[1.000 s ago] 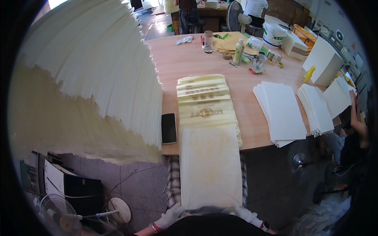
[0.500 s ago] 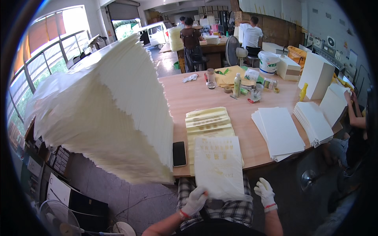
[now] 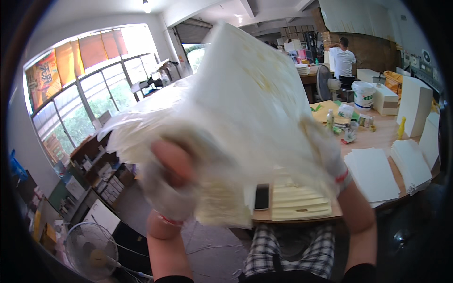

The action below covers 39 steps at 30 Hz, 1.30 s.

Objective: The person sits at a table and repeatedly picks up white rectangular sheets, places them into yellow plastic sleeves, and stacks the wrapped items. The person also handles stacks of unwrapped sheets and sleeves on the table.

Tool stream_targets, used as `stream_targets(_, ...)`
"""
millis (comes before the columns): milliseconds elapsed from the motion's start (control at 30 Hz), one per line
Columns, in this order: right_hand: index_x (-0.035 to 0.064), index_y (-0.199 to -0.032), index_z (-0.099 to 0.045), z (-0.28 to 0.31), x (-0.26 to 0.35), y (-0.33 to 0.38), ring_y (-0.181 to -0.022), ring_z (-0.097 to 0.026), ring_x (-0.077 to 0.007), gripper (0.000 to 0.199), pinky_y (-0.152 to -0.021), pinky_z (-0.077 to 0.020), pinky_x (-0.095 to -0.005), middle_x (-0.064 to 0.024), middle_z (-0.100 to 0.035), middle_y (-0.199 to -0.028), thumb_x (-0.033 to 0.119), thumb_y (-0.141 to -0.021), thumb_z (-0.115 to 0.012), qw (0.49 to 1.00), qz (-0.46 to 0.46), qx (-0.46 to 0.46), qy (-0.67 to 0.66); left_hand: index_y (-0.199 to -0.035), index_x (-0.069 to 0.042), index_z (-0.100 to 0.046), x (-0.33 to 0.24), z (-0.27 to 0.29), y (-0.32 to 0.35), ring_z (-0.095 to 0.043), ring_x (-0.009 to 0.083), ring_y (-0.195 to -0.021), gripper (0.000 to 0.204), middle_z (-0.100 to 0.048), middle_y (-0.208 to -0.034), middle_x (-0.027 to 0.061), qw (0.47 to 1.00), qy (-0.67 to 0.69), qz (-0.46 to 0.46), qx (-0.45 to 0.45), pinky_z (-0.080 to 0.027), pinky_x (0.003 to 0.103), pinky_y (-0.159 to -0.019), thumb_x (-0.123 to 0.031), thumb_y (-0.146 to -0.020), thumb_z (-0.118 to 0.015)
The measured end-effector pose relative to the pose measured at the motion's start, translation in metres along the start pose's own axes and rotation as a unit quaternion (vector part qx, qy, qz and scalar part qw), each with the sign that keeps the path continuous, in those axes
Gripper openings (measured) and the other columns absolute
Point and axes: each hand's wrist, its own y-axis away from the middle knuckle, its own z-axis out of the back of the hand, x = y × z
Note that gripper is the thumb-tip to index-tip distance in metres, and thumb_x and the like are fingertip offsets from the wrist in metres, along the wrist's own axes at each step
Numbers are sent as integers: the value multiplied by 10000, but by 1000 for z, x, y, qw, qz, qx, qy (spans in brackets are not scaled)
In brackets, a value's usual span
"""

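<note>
A translucent white plastic bag point(image 3: 250, 94) with yellowish print is raised in front of me, smeared by motion. My left hand point(image 3: 172, 174), in a white glove with a reddish thumb showing, closes on its near left edge. At the right edge my right hand point(image 3: 330, 153), gloved too, grips the bag, its fingers mostly hidden behind it. Behind the bag stands a tall stack of white and pale yellow bags point(image 3: 146, 106), largely covered by it. Below, several pale yellow bags point(image 3: 299, 203) lie on the table next to a dark phone point(image 3: 262, 196).
White sheets point(image 3: 371, 174) lie in piles on the table's right side, near a tall white block point(image 3: 414, 106). Farther back are a bucket point(image 3: 364, 95), a bottle point(image 3: 330, 120) and a seated person point(image 3: 344, 61). A fan point(image 3: 92, 252) stands low at the left.
Both hands have risen from my lap with the bag, up and toward the stack on the left. My right hand, open and apart before, is now on the bag. The view has turned left.
</note>
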Motion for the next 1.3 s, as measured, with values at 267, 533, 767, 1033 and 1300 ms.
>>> stream_targets(267, -10, -948, -583, -141, 52, -151, -534, -579, -141, 585, -571, -561, -302, -80, -547, -629, 543, -900, -398, 958, -19, 219, 185, -950, -4, -543, 10, 177, -90, -584, 276, -1004, 154, -592, -1008, 148, 977, 9, -33, -212, -476, 416, -942, -110, -903, -442)
stream_targets(533, 40, -1278, -469, -128, 30, -148, -498, -549, -128, 713, -517, -549, -261, -51, -520, -627, 621, -877, -367, 911, 27, 244, 332, -837, -117, -503, 105, 141, 132, -479, 77, -650, 194, -490, -737, -11, 899, -59, 114, -419, -414, 220, -566, -293, -917, -527)
stream_targets(767, 18, -1300, -457, -2, -20, -9, -618, -610, -128, 444, -624, -496, -255, -82, -611, -726, 299, -991, -308, 936, -37, 249, 245, -858, -47, -583, 208, -93, 332, -608, 210, -716, 52, -615, -771, 106, 873, -147, 449, 118, -485, 327, -650, -56, -809, -571)
stream_targets(1033, 11, -1179, -536, 142, -134, 228, -622, -608, -177, 419, -614, -557, -333, -95, -607, -769, 337, -925, -468, 897, -310, -316, 4, -792, -83, -631, 320, -210, 325, -462, 334, -1008, 222, -564, -947, 83, 851, -316, 327, 261, -376, 426, -857, -300, -745, -636)
stream_targets(1300, 35, -1144, -572, 147, -179, 266, -628, -600, -181, 359, -625, -556, -367, -95, -601, -783, 279, -880, -583, 820, -453, -348, -37, -803, -73, -622, 349, -201, 305, -536, 302, -854, 161, -623, -803, 121, 849, -189, 328, 369, -427, 396, -774, -232, -785, -605)
